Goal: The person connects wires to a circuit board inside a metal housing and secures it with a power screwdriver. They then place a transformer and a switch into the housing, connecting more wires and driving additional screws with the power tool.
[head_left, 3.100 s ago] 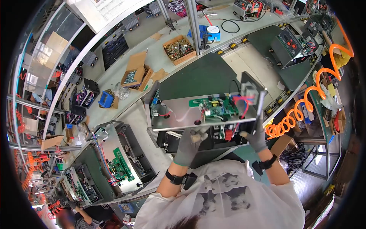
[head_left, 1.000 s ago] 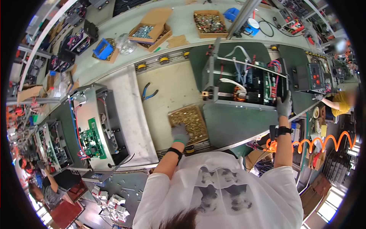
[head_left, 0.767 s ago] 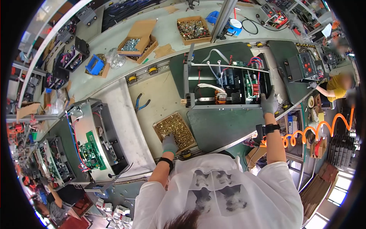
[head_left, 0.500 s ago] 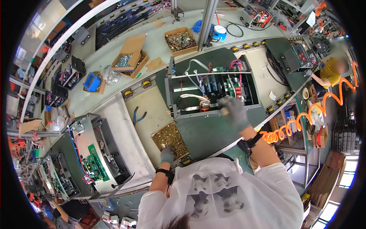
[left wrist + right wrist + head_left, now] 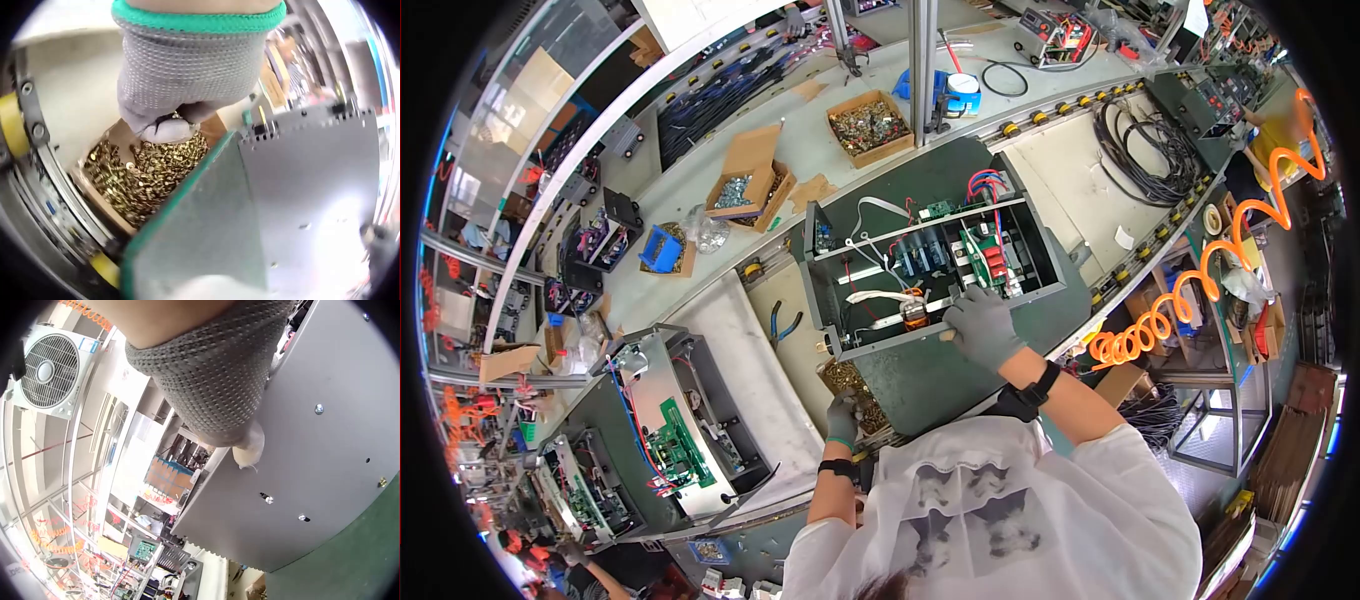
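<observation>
An uncovered dark metal equipment case (image 5: 1040,292) with circuit boards, wires and a copper coil stands on a green board (image 5: 945,385). My gloved right hand (image 5: 983,328) grips its near side wall; in the right wrist view the thumb (image 5: 250,450) presses on the grey outer panel (image 5: 325,450), while the other fingers are hidden behind the edge. My gloved left hand (image 5: 843,415) is just over a cardboard box of brass-coloured screws (image 5: 159,175). Its fingers are curled together, with a small glint of screws between the fingertips. The green board's edge overlaps the box.
Blue-handled pliers (image 5: 783,322) lie left of the case. Another open unit (image 5: 690,430) stands further left. Boxes of hardware (image 5: 870,125) and a blue bin (image 5: 662,250) line the back bench. Coiled black cable (image 5: 1145,155) lies right, and an orange air hose (image 5: 1170,310) hangs there.
The case has turned and come over toward the screw box. My right hand has gone from its far right end to the near wall. My left hand has drawn up from among the screws.
</observation>
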### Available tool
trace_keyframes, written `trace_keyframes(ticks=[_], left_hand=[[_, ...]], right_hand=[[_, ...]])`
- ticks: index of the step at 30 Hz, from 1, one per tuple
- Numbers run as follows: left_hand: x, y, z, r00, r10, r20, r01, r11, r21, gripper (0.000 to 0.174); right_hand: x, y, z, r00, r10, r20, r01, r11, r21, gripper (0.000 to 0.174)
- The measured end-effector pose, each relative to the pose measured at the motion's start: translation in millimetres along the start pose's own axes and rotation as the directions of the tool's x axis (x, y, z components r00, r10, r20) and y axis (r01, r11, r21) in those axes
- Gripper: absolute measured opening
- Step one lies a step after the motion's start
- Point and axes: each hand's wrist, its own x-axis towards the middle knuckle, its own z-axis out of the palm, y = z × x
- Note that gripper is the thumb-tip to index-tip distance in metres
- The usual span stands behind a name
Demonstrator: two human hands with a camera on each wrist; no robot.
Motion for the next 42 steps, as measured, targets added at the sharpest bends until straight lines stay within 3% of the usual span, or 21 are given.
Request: trace_keyframes(ticks=[1,2,5,7,9,11,13,14,16,21,23,24,27,32,34,35,37,39,40,41,42], left_hand=[[-5.9,8.6,-4.5,0.984,-0.147,0.103,0.178,0.884,-0.433,0.017],[-13.0,17.2,-9.4,0.94,-0.226,0.255,0.339,0.564,-0.753,0.016],[-46.0,50.5,-15.9,0.976,-0.038,0.216,0.21,0.445,-0.871,0.015],[-74.6,87.2,-11.1,0.98,0.019,0.199,0.174,0.402,-0.899,0.014],[-83.4,105.3,-18.1,0.875,0.302,0.379,0.247,0.395,-0.885,0.014],[-94.4,132.3,-10.6,0.85,0.324,0.416,0.266,0.417,-0.869,0.017],[-104.3,163.8,7.6,0.798,0.295,0.525,0.323,0.526,-0.787,0.021],[-110.3,177.9,21.0,0.801,0.292,0.523,0.321,0.528,-0.786,0.021],[-122.0,198.3,53.8,0.879,0.158,0.449,0.238,0.672,-0.702,0.027],[-124.3,209.7,105.6,0.782,0.217,0.584,0.241,0.759,-0.605,0.028],[-120.7,202.6,114.0,0.694,0.164,0.701,0.423,0.695,-0.581,0.028],[-125.5,205.8,118.3,0.683,0.145,0.716,0.459,0.677,-0.575,0.027],[-127.5,200.4,123.3,0.717,0.096,0.69,0.441,0.704,-0.557,0.024],[-138.6,211.0,129.0,0.825,0.016,0.565,0.316,0.816,-0.484,0.022],[-139.3,211.5,132.2,0.78,0.096,0.619,0.271,0.839,-0.472,0.021],[-137.7,210.3,135.3,0.778,0.096,0.621,0.274,0.838,-0.472,0.021],[-134.7,204.6,142.3,0.679,0.149,0.719,0.316,0.825,-0.468,0.022],[-142.9,209.8,154.0,0.665,0.134,0.735,0.347,0.816,-0.462,0.022],[-147.1,212.6,159.4,0.655,0.119,0.746,0.372,0.808,-0.456,0.023],[-149.5,213.4,163.0,0.653,0.122,0.747,0.372,0.808,-0.457,0.023],[-151.7,214.3,166.0,0.636,0.102,0.765,0.389,0.813,-0.433,0.024]], right_hand=[[-5.1,-4.1,-2.3,1.0,0.002,0.001,-0.002,1.0,0.012,0.013],[-10.7,-9.1,-7.4,0.997,-0.014,-0.08,0.022,0.996,0.092,0.017],[-45.4,-13.0,-30.8,0.988,-0.068,-0.137,0.103,0.958,0.267,0.024],[-93.5,13.5,-20.8,0.994,-0.075,0.085,0.029,0.89,0.455,0.024],[-158.9,39.4,16.1,0.896,0.283,0.342,-0.422,0.781,0.46,0.028],[-208.4,66.0,45.5,0.378,0.698,0.608,-0.888,0.459,0.025,0.04],[-254.9,105.3,92.9,-0.047,0.865,0.5,-0.989,0.03,-0.145,0.06],[-264.6,115.8,112.4,-0.048,0.863,0.504,-0.989,0.03,-0.146,0.06],[-276.6,126.6,143.5,0.089,0.994,0.065,-0.995,0.086,0.046,0.063],[-294.9,164.3,199.7,-0.005,0.997,0.077,-0.806,-0.049,0.59,0.056],[-300.5,176.9,201.3,0.142,0.958,0.247,-0.75,-0.059,0.659,0.057],[-309.8,179.9,214.0,0.165,0.978,0.129,-0.768,0.045,0.639,0.044],[-278.5,146.1,148.7,0.159,0.984,0.083,-0.794,0.077,0.604,0.039],[-282.8,153.5,59.8,0.404,0.915,0.004,-0.643,0.281,0.712,0.039],[-258.0,136.6,-15.2,0.508,0.861,-0.002,-0.352,0.21,0.912,0.05],[-244.5,132.9,-41.2,0.539,0.83,-0.142,-0.224,0.303,0.926,0.063],[-220.9,123.9,-74.5,0.616,0.767,-0.178,0.181,0.083,0.98,0.071],[-165.2,91.8,-106.2,0.65,0.705,-0.284,0.579,-0.217,0.786,0.066],[-148.4,89.3,-109.1,0.724,0.582,-0.37,0.627,-0.332,0.705,0.051],[-120.7,52.9,-131.2,0.541,0.812,-0.218,0.623,-0.213,0.753,0.039],[-112.9,48.6,-130.1,0.633,0.743,-0.218,0.617,-0.314,0.721,0.036]])
